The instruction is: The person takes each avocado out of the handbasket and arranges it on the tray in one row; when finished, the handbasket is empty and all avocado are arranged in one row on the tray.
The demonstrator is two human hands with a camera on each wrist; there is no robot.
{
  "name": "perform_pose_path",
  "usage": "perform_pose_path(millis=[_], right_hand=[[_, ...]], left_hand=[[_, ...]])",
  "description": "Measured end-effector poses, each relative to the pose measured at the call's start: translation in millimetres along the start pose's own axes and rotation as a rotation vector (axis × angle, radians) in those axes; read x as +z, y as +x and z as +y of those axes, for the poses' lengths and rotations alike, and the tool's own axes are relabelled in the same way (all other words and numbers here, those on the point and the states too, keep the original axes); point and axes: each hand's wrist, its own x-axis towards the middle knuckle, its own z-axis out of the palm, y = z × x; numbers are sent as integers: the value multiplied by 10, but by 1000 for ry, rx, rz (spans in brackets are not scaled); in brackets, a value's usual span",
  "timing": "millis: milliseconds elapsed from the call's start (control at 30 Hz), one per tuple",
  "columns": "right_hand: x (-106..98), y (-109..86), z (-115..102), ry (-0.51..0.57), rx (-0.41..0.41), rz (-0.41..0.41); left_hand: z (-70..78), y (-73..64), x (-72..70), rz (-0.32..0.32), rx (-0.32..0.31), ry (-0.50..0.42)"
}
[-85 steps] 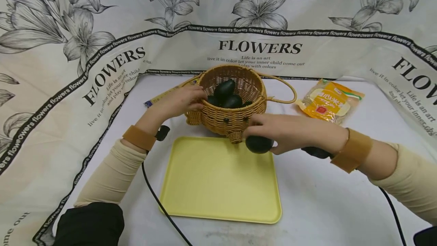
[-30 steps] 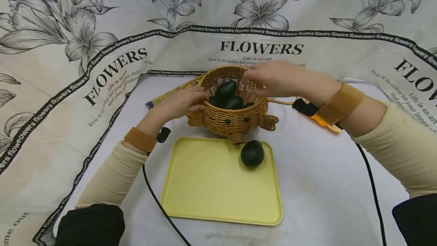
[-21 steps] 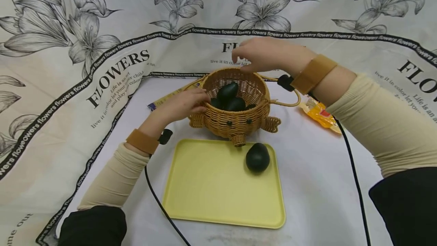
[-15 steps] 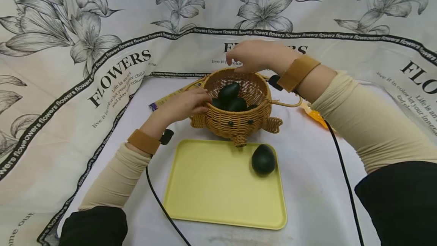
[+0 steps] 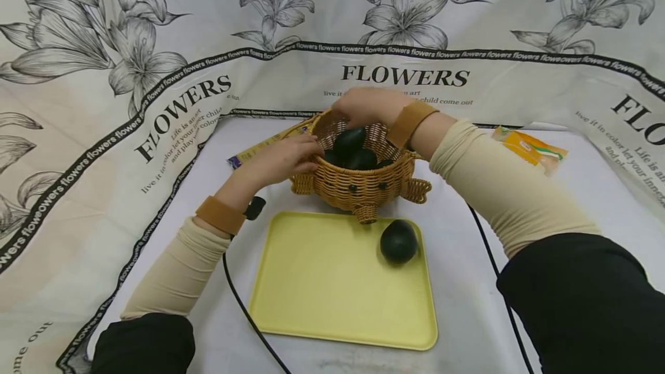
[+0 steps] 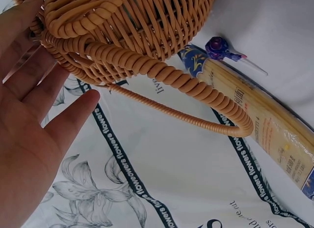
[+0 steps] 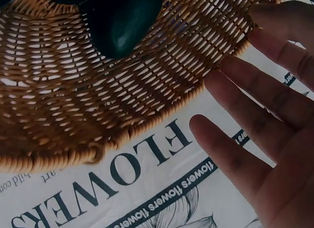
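In the head view, a wicker basket (image 5: 358, 188) shaped like an animal, with button eyes and a snout, holds several dark green avocados (image 5: 349, 140). My left hand (image 5: 283, 159) grips the basket's left rim, thumb and fingers around it near the looped handle (image 6: 171, 75). My right hand (image 5: 366, 107) reaches over the basket's far rim. In the right wrist view its spread fingers (image 7: 235, 154) hang beside the rim, holding nothing, with one avocado (image 7: 125, 29) near them inside the basket. Another avocado (image 5: 399, 242) lies on the yellow tray (image 5: 332, 281), toward its back right corner.
A long packet of dry noodles (image 6: 260, 110) lies left of the basket, with a purple-wrapped lollipop (image 6: 221, 48) beside it. An orange and clear food bag (image 5: 530, 149) lies at the back right. A flower-print cloth (image 5: 405, 22) hangs behind.
My right hand set an avocado on the tray, let go and moved back over the basket, then lowered toward its far rim. My left hand stayed on the basket's rim.
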Motion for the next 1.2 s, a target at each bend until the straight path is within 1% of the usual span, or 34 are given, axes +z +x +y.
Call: perform_pose_path(millis=[100, 267, 333, 400, 567, 733, 933, 1067, 1133, 1200], right_hand=[[32, 66, -4, 13, 30, -21], [106, 171, 42, 38, 57, -54], [148, 221, 61, 44, 63, -53], [194, 273, 72, 56, 87, -65], [307, 407, 85, 62, 109, -102], [421, 492, 92, -8, 137, -115], [563, 553, 98, -60, 164, -173], [567, 530, 57, -61, 188, -192], [549, 514, 21, -61, 197, -220], [535, 517, -3, -86, 197, -249]], left_hand=[[-1, 5, 8, 11, 7, 2], [-2, 9, 14, 19, 24, 4], [-2, 9, 15, 21, 31, 7], [-3, 8, 18, 22, 35, 12], [-5, 6, 15, 19, 33, 12], [-4, -4, 10, 22, 34, 5], [-6, -18, 12, 16, 40, 4], [-17, -21, 12, 20, 42, 3], [-21, -23, 16, 17, 37, 0], [-22, -27, 18, 15, 35, -1]])
